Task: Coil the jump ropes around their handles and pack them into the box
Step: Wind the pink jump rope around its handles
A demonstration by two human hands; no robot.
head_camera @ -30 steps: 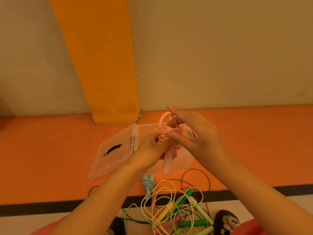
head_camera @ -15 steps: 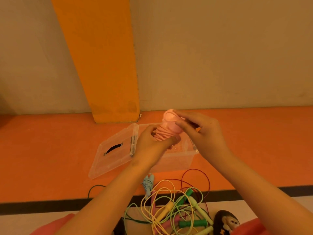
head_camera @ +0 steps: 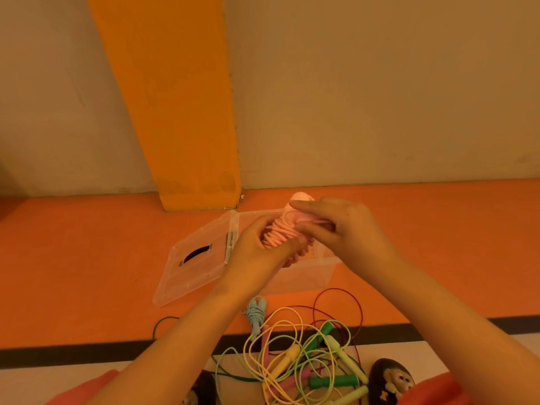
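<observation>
A pink jump rope point(head_camera: 280, 233) is wound in tight coils around its pink handles, held above the clear plastic box point(head_camera: 309, 273). My left hand point(head_camera: 260, 258) grips the coiled bundle from below. My right hand point(head_camera: 336, 226) pinches the rope at the top end of the handles, fingers curled over it. The box's hinged lid point(head_camera: 198, 258) lies open to the left on the orange floor. A small coiled light-blue rope point(head_camera: 256, 312) lies in front of the box. The box's inside is mostly hidden by my hands.
A tangle of loose ropes point(head_camera: 306, 361) with yellow, green, pink and dark red cords and handles lies near my knees. An orange pillar point(head_camera: 187, 141) meets the wall behind the box. A black floor stripe point(head_camera: 73, 350) crosses in front. A slipper point(head_camera: 390, 381) shows at bottom right.
A loose pink loop that my right hand held up has been drawn down onto the handles. The bundle has tilted upright, and both hands have stayed over the box.
</observation>
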